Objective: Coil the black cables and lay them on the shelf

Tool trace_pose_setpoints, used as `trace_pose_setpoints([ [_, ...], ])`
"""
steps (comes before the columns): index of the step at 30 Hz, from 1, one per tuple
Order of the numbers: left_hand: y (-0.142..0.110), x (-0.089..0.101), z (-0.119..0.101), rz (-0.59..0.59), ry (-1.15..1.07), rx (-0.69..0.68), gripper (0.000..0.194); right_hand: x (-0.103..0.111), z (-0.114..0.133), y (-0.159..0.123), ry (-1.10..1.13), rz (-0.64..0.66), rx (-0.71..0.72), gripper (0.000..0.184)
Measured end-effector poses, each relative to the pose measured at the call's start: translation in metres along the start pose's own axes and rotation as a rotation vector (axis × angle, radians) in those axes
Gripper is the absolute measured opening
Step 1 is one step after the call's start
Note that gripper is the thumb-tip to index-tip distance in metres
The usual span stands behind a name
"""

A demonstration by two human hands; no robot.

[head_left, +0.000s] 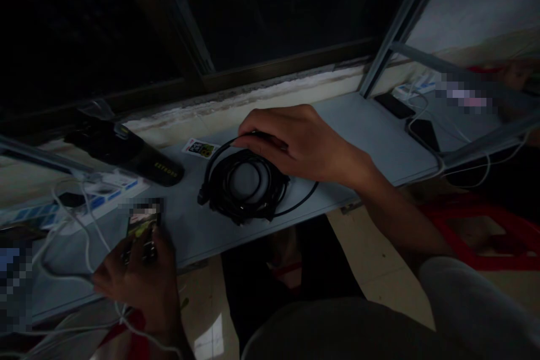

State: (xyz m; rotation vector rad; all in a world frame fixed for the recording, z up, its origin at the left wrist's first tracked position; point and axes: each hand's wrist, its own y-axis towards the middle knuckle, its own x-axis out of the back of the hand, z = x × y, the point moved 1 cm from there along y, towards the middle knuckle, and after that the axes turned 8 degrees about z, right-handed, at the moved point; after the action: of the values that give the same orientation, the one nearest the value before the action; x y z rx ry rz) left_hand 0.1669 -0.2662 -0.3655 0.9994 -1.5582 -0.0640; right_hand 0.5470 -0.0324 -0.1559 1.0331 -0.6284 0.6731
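My right hand (295,143) rests on top of a coiled black cable (244,185) that lies on the grey table (379,135). Its fingers curl down over the coil's far edge and grip it. My left hand (135,278) is at the table's near edge, closed around a small dark phone-like object (142,225) with a lit, blurred top. A white cord (86,236) runs past that hand.
A black case with yellow lettering (126,154) lies at the back left by a dark window. A small sticker card (200,148) sits beside the coil. Phones and white cables (422,124) lie at the right behind a metal frame. A red stool (476,225) stands below.
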Motion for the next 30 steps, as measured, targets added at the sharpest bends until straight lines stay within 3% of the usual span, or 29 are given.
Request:
trace_pose_setpoints([
  [7,-0.015,0.015,0.001,0.030,-0.043,0.006,0.044,0.000,0.017,-0.018,-0.002,0.006,0.031,0.035],
  [15,-0.015,0.016,0.001,0.049,-0.050,-0.001,0.037,-0.002,0.026,-0.036,0.027,0.032,0.010,0.039],
  [23,-0.016,0.011,0.007,-0.002,0.011,-0.084,0.043,-0.007,0.017,-0.042,0.028,0.017,0.026,0.035],
  [30,-0.007,0.012,-0.004,0.030,0.060,-0.047,0.042,-0.018,0.008,-0.036,0.038,0.007,0.052,0.032],
])
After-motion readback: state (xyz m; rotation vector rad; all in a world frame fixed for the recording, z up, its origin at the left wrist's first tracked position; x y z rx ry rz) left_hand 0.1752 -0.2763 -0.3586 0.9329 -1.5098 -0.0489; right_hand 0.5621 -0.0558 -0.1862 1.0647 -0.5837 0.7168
